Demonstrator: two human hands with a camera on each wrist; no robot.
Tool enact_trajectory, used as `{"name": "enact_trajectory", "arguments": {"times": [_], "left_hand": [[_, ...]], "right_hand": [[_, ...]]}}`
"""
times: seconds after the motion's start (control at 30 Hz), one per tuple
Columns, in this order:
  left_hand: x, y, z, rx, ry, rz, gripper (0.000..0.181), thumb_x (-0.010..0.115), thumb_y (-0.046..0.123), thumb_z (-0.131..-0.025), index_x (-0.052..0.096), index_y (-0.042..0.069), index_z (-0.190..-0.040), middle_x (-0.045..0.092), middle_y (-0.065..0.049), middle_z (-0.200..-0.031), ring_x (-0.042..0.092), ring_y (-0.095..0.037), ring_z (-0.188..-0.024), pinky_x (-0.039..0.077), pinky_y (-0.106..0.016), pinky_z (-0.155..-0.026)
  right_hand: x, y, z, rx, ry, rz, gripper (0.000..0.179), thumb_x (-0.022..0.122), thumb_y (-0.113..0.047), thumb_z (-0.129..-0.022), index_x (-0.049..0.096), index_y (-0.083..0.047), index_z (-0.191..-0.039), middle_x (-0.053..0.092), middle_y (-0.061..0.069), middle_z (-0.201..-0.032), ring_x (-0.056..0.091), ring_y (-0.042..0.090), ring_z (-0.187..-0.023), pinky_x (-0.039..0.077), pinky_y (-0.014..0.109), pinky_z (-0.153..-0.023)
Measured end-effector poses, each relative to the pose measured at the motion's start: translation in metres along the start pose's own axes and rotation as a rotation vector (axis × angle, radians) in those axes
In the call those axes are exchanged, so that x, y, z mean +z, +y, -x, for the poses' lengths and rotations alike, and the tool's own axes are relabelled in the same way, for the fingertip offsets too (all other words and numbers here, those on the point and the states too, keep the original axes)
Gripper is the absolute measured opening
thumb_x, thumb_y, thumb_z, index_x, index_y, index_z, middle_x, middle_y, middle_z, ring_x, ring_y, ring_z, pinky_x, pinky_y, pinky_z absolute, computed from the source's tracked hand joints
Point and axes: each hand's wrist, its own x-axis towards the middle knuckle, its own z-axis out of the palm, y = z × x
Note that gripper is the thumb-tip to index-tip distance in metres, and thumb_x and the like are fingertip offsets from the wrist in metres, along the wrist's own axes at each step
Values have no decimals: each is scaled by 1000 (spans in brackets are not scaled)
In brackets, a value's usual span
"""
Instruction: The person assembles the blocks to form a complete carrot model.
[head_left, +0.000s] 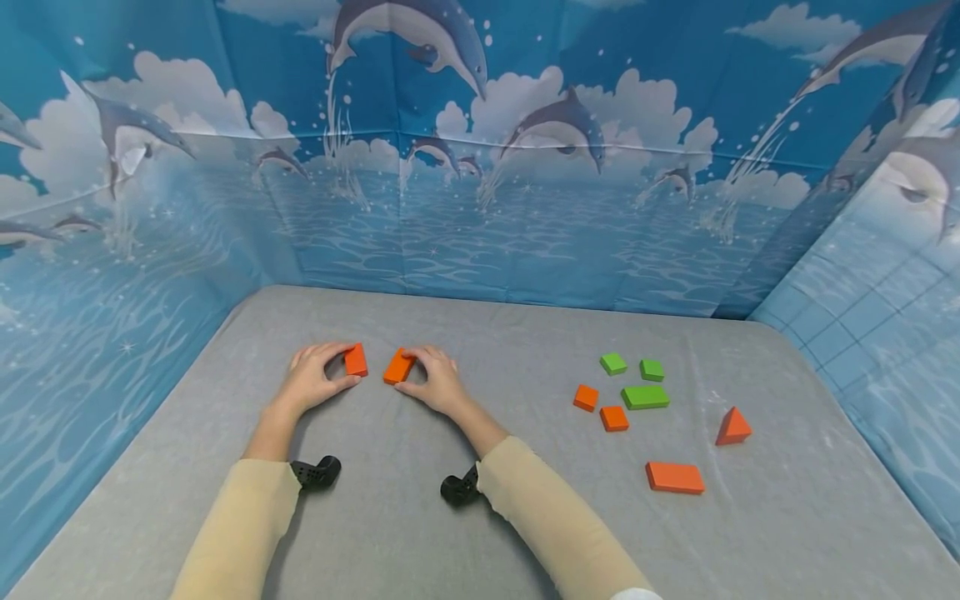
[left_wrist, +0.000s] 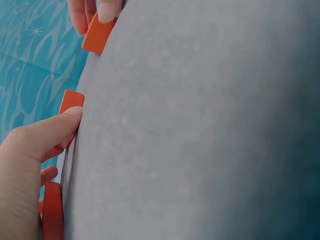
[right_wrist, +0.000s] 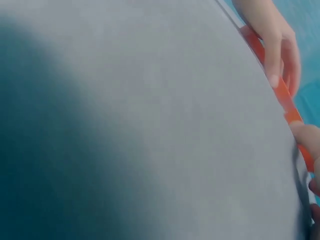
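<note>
My left hand point(head_left: 309, 379) pinches a red-orange block point(head_left: 356, 360) between thumb and fingers on the left of the grey cloth. To its right, my right hand point(head_left: 438, 381) grips an orange block point(head_left: 398, 367) by its right side. A gap separates the two blocks in the head view. In the left wrist view the thumb presses on the red-orange block point(left_wrist: 72, 97), and another red piece point(left_wrist: 52, 212) shows below, beside the left fingers. The orange block point(left_wrist: 98, 36) appears at the top under the right fingertips. Only part of the right hand point(right_wrist: 311, 142) shows in the right wrist view.
To the right lie two orange cubes point(head_left: 614, 418), two small green blocks point(head_left: 652, 370) and a longer green block point(head_left: 645, 397). Farther right are a red-orange triangle point(head_left: 733, 427) and a long orange block point(head_left: 675, 477). A dolphin-print curtain point(head_left: 480, 225) borders the grey cloth point(head_left: 390, 533).
</note>
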Motion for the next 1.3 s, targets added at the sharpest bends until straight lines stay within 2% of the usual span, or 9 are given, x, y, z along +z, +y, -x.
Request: {"name": "enact_trajectory", "arguments": {"times": [0.13,0.27,0.57,0.73,0.97,1.3], "left_hand": [[0,0,1,6,8,9,61,73,33,-77,52,7,-129,50,-19,-129,39,-37,-121,14,-54,-103],[0,0,1,15,18,15,62,73,32,-76,53,6,-128,51,-20,-128,40,-38,-121,15,-54,-103],[1,-2,0,14,12,17,62,73,33,-76,52,6,-128,50,-20,-129,40,-38,-120,16,-54,-102],[0,-3,-1,12,9,18,62,73,33,-76,52,6,-128,50,-20,-129,40,-38,-121,16,-55,-102],[-1,-3,-1,2,4,23,62,73,33,-76,53,6,-128,50,-20,-129,40,-38,-121,15,-55,-102],[-1,-1,-1,-3,-9,27,62,72,34,-77,51,7,-130,49,-20,-130,38,-38,-122,14,-55,-103]], "right_hand": [[-17,8,3,-61,-38,-109,48,71,-26,-80,56,-11,-123,53,5,-127,45,21,-120,33,43,-99],[-42,19,14,-74,-73,-183,48,72,-22,-80,55,-10,-123,51,7,-129,44,22,-121,33,40,-101],[-90,57,54,-125,-101,-197,48,73,-17,-78,55,-7,-122,50,11,-130,43,27,-122,32,47,-100],[-111,70,74,-107,-152,-178,48,73,-17,-79,55,-7,-122,50,10,-129,43,27,-122,32,47,-101],[-127,85,95,-80,-158,-159,49,73,-19,-79,55,-7,-122,51,11,-129,41,30,-123,30,50,-101],[-136,99,104,-20,-154,-115,51,73,-18,-78,54,-7,-124,50,13,-130,41,32,-123,29,50,-101]]}}
